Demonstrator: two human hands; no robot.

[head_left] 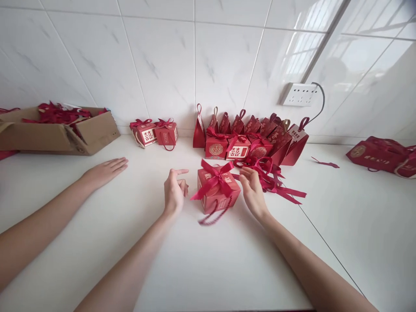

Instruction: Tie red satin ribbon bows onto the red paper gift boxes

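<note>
Between my two hands, on the white table, sits a red gift box (214,190) with a red ribbon bow (216,181) on top. A twisted cord handle (211,219) hangs from its front side. My left hand (175,190) is to the left of the box, apart from it, with the index finger pointing out and the other fingers loosely bent around nothing. Just right of the box, my right hand (254,193) is open, fingers extended toward loose red ribbons (273,177). Whether its fingertips touch a ribbon or the box, I cannot tell.
Another person's hand (105,171) lies flat at left. Behind it stands a cardboard box (94,132) of red ribbons. Two small gift boxes (154,133) and several red boxes (238,147) line the wall. A ribbon scrap (325,163) and red boxes (380,154) lie right, below a power strip (298,94).
</note>
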